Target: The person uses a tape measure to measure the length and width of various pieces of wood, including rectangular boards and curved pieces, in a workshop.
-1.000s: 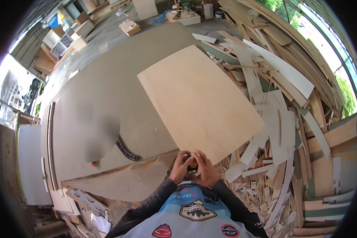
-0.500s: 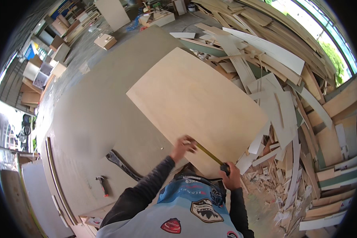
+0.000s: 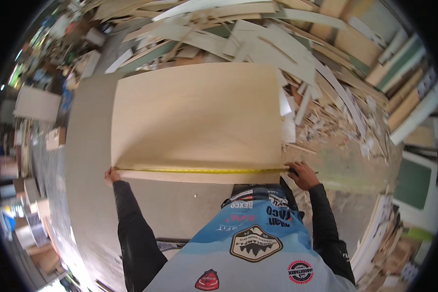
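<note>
Person is stretching a yellow tape (image 3: 204, 171) L to R across a pale wood board (image 3: 199, 117), just inside its near edge & running approx. parallel to it. Board is lying flat on the grey tabletop (image 3: 92, 126), its L edge sitting well in from the tabletop's L side. Whether the blade is touching the board mid-span or hanging just above, can't tell.

L hand (image 3: 112, 176) is pinching the tape's end at the board's L edge, fingertips pressing together. R hand (image 3: 304, 175) is curling its fingers round the dark tape case (image 3: 292, 171) by the board's R edge; case is mostly hiding in the grip. A thin dark tip (image 3: 316, 172) is poking out past the R hand; can't ID it. Both arms are spreading wide, w/ dark sleeves (image 3: 136, 228) showing & a blue-grey printed shirt (image 3: 248, 219) btwn them.

Small white bit (image 3: 195, 195) is resting on the tabletop nr the board. Beyond the board's far side, long scrap strips (image 3: 272, 48) are piling up, white, brown & green. Wood offcuts (image 3: 321, 119) are littering the floor to the R, & a white panel w/ a green rectangle (image 3: 413, 180) is standing farther R.
</note>
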Demonstrator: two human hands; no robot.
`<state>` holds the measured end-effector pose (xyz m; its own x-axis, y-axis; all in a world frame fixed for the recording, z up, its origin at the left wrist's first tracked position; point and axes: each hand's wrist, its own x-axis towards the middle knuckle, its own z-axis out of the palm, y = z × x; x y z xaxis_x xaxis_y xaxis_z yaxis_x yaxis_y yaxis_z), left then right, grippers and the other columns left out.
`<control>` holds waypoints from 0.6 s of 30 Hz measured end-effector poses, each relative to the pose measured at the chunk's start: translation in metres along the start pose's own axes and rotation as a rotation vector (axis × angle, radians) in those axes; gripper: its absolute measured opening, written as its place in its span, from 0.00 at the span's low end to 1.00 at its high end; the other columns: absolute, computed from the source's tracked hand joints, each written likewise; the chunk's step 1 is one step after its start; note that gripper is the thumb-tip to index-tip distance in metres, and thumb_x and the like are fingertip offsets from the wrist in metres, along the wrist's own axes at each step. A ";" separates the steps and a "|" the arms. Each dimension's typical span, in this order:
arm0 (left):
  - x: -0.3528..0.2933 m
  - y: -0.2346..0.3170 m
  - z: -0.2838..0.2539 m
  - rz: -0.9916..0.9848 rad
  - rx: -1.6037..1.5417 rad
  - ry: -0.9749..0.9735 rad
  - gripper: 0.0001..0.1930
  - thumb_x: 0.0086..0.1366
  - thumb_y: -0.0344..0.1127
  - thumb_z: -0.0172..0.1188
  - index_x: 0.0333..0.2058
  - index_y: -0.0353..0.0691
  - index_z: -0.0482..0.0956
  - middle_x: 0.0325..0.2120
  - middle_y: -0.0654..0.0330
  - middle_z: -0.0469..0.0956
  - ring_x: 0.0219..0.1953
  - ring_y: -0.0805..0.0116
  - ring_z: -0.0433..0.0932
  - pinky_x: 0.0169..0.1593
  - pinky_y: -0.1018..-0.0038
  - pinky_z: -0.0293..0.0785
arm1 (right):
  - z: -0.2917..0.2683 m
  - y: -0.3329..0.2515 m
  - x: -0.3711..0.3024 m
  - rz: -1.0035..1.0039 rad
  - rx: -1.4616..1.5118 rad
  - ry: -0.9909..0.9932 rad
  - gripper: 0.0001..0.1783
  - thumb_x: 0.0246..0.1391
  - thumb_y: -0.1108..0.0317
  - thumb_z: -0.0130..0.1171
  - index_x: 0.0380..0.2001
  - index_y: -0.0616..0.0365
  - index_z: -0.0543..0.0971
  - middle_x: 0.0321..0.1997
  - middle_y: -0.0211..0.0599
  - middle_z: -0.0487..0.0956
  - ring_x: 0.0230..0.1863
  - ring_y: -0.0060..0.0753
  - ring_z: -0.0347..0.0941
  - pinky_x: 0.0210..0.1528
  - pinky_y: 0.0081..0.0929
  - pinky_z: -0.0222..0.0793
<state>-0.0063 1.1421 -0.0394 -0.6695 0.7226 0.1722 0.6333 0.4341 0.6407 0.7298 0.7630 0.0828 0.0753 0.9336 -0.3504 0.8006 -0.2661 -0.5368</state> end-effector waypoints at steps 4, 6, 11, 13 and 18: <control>-0.012 0.028 0.036 -0.010 0.139 0.039 0.11 0.53 0.43 0.66 0.30 0.42 0.85 0.28 0.58 0.83 0.32 0.62 0.81 0.40 0.65 0.76 | 0.007 0.000 0.003 0.068 -0.029 0.027 0.16 0.55 0.61 0.56 0.46 0.52 0.76 0.43 0.40 0.76 0.48 0.49 0.68 0.52 0.40 0.65; -0.025 0.047 0.040 -0.032 0.145 0.044 0.11 0.53 0.44 0.66 0.30 0.44 0.85 0.28 0.59 0.84 0.32 0.62 0.81 0.40 0.66 0.77 | 0.007 0.000 0.004 0.088 -0.033 0.037 0.15 0.56 0.60 0.56 0.46 0.51 0.76 0.44 0.41 0.75 0.48 0.49 0.68 0.53 0.40 0.65; 0.010 0.021 0.035 -0.125 0.061 -0.062 0.10 0.55 0.44 0.64 0.31 0.48 0.86 0.28 0.62 0.84 0.32 0.63 0.82 0.40 0.67 0.77 | 0.006 -0.005 0.014 0.101 -0.038 0.007 0.15 0.56 0.59 0.56 0.46 0.48 0.76 0.43 0.42 0.74 0.49 0.48 0.68 0.53 0.40 0.66; 0.036 -0.006 0.030 -0.123 -0.012 -0.097 0.10 0.55 0.45 0.64 0.32 0.48 0.86 0.28 0.63 0.84 0.32 0.64 0.82 0.41 0.67 0.77 | 0.006 -0.010 0.021 0.085 -0.038 0.029 0.14 0.56 0.60 0.56 0.45 0.50 0.77 0.42 0.39 0.74 0.48 0.46 0.68 0.51 0.39 0.66; 0.039 -0.011 0.040 0.044 0.107 -0.160 0.14 0.57 0.49 0.61 0.37 0.49 0.85 0.31 0.61 0.84 0.33 0.63 0.81 0.43 0.65 0.76 | 0.005 -0.015 0.013 0.127 -0.052 0.061 0.13 0.54 0.61 0.58 0.43 0.50 0.77 0.40 0.38 0.74 0.47 0.45 0.69 0.50 0.38 0.67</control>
<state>-0.0237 1.1874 -0.0693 -0.5752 0.8149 0.0714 0.7040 0.4486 0.5506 0.7155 0.7777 0.0827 0.2121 0.9066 -0.3650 0.8119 -0.3713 -0.4505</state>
